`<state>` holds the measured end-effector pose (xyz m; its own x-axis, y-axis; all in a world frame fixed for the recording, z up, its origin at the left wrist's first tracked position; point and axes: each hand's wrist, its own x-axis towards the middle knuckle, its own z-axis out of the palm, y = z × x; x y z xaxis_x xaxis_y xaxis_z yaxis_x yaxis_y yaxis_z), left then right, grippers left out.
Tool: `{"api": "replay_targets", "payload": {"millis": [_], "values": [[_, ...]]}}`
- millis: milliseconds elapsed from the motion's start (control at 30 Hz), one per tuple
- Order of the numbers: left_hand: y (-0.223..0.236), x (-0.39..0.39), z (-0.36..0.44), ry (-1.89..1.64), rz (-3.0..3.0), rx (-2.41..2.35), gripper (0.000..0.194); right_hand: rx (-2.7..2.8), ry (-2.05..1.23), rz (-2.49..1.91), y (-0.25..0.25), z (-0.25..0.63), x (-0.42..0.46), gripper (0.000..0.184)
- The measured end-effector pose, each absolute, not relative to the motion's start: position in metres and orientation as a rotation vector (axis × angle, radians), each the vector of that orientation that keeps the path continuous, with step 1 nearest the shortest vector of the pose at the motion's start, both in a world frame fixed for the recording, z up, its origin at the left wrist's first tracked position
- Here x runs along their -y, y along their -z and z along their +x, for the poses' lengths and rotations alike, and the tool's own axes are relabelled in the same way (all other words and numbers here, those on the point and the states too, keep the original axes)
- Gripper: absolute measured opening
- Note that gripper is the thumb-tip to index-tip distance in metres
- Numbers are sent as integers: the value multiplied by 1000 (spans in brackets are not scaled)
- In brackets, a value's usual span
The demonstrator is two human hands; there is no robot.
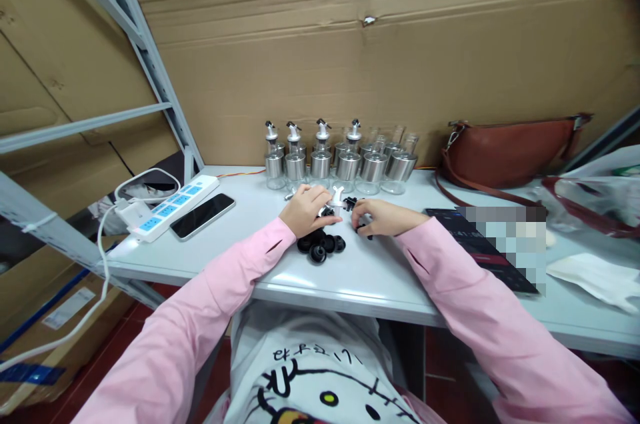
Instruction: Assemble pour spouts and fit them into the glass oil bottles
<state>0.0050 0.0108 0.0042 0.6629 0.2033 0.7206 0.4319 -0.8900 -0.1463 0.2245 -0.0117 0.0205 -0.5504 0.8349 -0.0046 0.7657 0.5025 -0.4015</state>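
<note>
My left hand (311,211) is closed, its thumb and fingers around a white plastic pourer part (339,204) with a forked top. Just below this hand lies a pile of round black stoppers (318,252). To the right, my right hand (373,216) has its fingers curled down at the tabletop, pinching a small black piece (364,232) that they partly hide. Between the hands are more small black parts (350,203). Behind them stand glass and steel bottles (321,161) in rows; several front ones carry white and black pourer tops (324,129), others have bare glass necks.
On the left of the table (210,257) are a white power strip (175,207) and a phone (203,216). At right lie a dark tablet (480,251), a brown bag (505,152), a clear plastic bag (595,194) and white cloth (597,277). Cardboard (380,64) stands behind.
</note>
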Motion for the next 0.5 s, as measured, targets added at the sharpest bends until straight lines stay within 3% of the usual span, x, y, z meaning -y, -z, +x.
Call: {"api": "replay_targets", "payload": {"millis": [367,500], "values": [[-4,-10,5,980,-2628,584,48,2209,-665,-1263,-28,216,18,5],[-3,-11,5,1008,-2603,547,48,2009,-726,-1103,-30,213,18,10]]}}
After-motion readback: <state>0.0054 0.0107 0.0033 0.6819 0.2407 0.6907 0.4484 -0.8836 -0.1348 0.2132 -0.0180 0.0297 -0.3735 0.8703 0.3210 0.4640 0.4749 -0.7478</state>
